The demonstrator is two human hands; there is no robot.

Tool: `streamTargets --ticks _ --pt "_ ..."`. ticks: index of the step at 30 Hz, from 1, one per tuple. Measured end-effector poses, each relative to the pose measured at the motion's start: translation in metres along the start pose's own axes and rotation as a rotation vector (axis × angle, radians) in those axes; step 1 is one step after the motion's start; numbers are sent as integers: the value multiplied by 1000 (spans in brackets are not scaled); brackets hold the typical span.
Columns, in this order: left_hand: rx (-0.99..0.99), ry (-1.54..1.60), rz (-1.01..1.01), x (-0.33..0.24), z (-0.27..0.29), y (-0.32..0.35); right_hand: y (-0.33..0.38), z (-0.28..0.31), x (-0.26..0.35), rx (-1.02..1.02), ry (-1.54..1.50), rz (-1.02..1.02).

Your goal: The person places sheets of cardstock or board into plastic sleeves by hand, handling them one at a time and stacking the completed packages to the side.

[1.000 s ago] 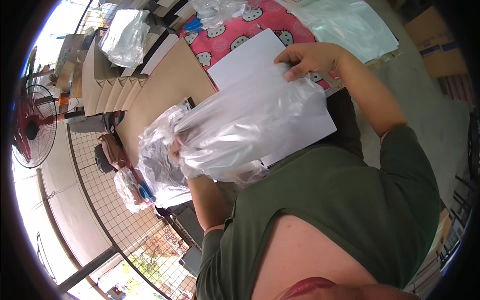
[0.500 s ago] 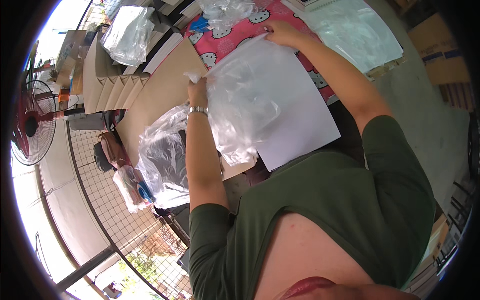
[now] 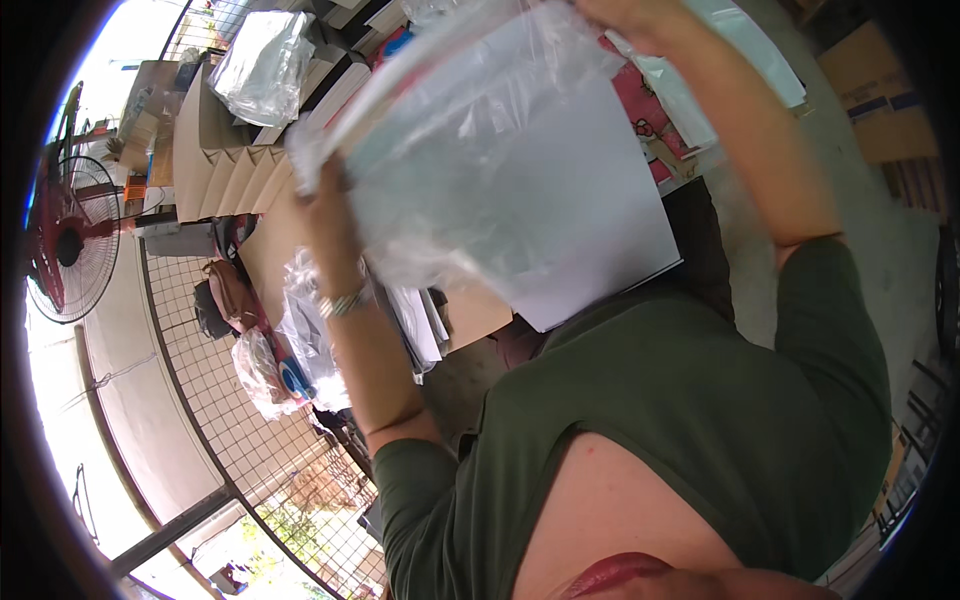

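A clear plastic bag point(image 3: 450, 160) is stretched between my two hands, raised and blurred by motion. Its left corner is gripped by my left hand point(image 3: 328, 215), fingers closed round the bunched film. At the top of the view my right hand point(image 3: 630, 22) pinches the bag's other upper corner; the fingertips are partly cut off by the picture's edge. Beneath the bag, close in front of my body, lies a large white sheet or stack of sheets point(image 3: 620, 215). The film covers the left part of this white surface, and I cannot tell whether any of it is inside the bag.
Brown board point(image 3: 262, 255) covers the table's left side, beside folded brown cartons point(image 3: 225, 185). A plastic-wrapped bundle point(image 3: 265, 70) sits on stacks at the far left. Pink patterned cloth point(image 3: 640, 105) shows at right, near pale plastic sheets point(image 3: 745, 60). A red fan point(image 3: 70, 245) stands at left.
Both hands have lifted and moved apart, the left one leftward and the right one up and rightward. The plastic bag is spread wider between them. White papers now show beside my left forearm.
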State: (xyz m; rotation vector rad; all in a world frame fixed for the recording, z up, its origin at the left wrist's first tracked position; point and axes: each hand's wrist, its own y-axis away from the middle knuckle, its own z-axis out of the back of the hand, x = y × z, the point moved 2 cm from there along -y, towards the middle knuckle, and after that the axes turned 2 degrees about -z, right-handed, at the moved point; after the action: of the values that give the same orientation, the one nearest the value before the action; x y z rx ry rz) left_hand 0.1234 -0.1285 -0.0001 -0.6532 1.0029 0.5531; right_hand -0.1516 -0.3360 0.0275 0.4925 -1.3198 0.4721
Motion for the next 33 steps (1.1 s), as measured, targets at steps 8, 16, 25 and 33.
streamTargets --ticks 8,16,25,33 --pt "317 161 494 -114 105 72 103 26 77 465 -489 67" --pt "593 115 643 -64 77 84 122 43 27 308 -636 18" --pt "476 -21 20 31 19 78 63 2 -149 280 -857 -287" --pt "340 83 0 25 16 125 91 9 -61 0 -463 320"
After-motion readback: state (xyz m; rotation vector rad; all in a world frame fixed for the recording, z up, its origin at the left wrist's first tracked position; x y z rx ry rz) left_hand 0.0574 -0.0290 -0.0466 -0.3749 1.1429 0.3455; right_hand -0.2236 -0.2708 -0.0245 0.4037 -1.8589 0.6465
